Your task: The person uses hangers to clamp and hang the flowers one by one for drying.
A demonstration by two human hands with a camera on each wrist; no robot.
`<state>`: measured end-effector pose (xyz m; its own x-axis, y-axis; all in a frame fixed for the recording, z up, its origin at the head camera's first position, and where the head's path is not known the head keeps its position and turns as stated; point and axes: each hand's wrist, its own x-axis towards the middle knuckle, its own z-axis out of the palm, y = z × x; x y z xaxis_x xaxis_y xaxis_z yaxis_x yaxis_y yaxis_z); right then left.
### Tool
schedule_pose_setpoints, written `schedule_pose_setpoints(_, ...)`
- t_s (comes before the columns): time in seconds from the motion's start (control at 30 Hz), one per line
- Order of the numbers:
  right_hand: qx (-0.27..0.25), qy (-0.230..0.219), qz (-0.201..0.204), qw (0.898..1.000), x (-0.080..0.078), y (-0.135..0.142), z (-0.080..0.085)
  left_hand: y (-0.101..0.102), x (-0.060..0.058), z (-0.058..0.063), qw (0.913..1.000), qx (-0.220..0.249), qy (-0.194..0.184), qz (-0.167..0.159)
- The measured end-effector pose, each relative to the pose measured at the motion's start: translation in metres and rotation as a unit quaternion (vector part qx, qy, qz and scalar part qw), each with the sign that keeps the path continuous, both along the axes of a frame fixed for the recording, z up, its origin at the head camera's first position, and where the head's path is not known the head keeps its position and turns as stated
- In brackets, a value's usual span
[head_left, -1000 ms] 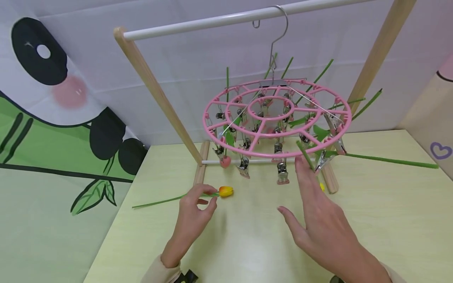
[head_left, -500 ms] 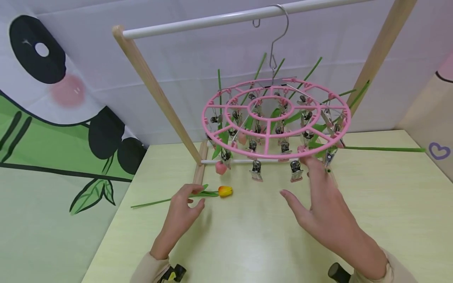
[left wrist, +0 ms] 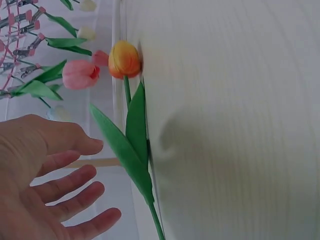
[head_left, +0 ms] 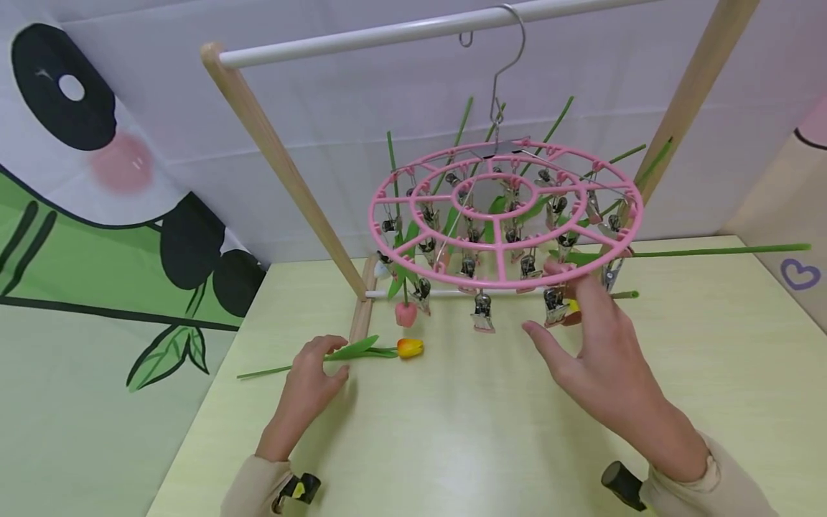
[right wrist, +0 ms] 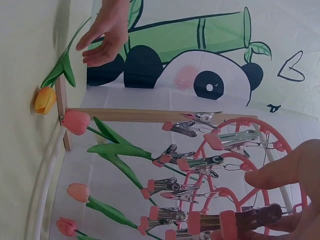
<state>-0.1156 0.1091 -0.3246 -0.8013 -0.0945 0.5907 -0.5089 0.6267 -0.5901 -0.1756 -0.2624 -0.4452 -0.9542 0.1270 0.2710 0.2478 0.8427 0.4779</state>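
Note:
A pink round clip hanger (head_left: 500, 284) hangs by a metal hook, with several clips (head_left: 482, 313) below it. Green-stemmed artificial tulips are clipped on, among them a pink tulip (head_left: 405, 314) with its head down. At the hanger's front right rim, my right hand (head_left: 614, 359) touches the ring with extended fingers, the thumb held apart; some fingertips are hidden behind the ring. On the table lies an orange-yellow tulip (head_left: 410, 349), large in the left wrist view. My left hand (head_left: 306, 384) hovers beside its leaves, fingers loosely bent and holding nothing.
A white bar (head_left: 388, 34) on wooden posts (head_left: 284, 172) carries the hanger. A lower white rod runs just above the table (head_left: 452, 431). One clipped stem (head_left: 723, 250) sticks out far to the right. A panda-printed cloth hangs behind and to the left.
The hanger has turned, its front clips shifting right, while my right hand stays at its rim. My left hand has drawn back leftward from the lying tulip, its fingers spreading.

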Motion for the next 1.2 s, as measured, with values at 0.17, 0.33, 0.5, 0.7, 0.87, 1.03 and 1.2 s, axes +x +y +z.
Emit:
schedule_pose_setpoints(0.17,0.005,0.005,-0.006,1.000,-0.002,0.003,0.000,-0.013,-0.006,-0.003,1.0000,-0.003,-0.007,0.005)
schedule_pose_setpoints(0.33,0.007,0.011,-0.009,1.000,-0.002,0.005,0.001,-0.025,-0.012,-0.006,0.9990,-0.010,-0.041,0.016)
schedule_pose_setpoints(0.5,0.002,0.003,-0.006,1.000,-0.002,0.007,0.002,-0.033,-0.014,-0.008,0.9972,-0.040,-0.061,0.016)
schedule_pose_setpoints(0.7,0.001,-0.001,-0.007,1.000,-0.001,0.009,0.003,-0.037,-0.016,-0.013,0.9935,-0.079,-0.080,0.016)
schedule_pose_setpoints(0.87,-0.002,-0.008,-0.006,1.000,-0.001,0.011,0.003,-0.039,-0.016,-0.014,0.9903,-0.098,-0.097,0.019)
schedule_pose_setpoints(1.03,-0.006,-0.013,0.002,1.000,-0.001,0.012,0.003,-0.039,-0.017,-0.014,0.9898,-0.101,-0.099,0.017)
schedule_pose_setpoints(1.2,-0.005,-0.016,0.004,1.000,-0.001,0.014,0.003,-0.039,-0.018,-0.015,0.9877,-0.109,-0.110,0.026)
